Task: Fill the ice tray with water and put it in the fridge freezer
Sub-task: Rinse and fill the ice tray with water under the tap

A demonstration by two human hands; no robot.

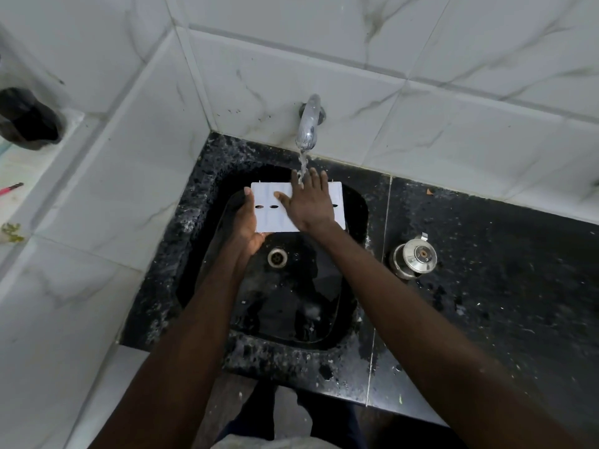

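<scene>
Over the sink (351, 202), under the running tap (308, 124), the left hand (248, 222) grips the ice tray (270, 218) edge; the right hand (308, 202) lies spread flat on top. Stiff, light, likely slippery wet: hold both short edges.

We see the ice tray (272, 205) over the sink (194, 254), under the tap (308, 124), our left hand (248, 226) at its left edge, right hand (308, 205) on top, a steel pot (415, 257) on the counter (486, 254) right of the sink.

Tap (308, 124) over sink (207, 277); counter right open.
</scene>
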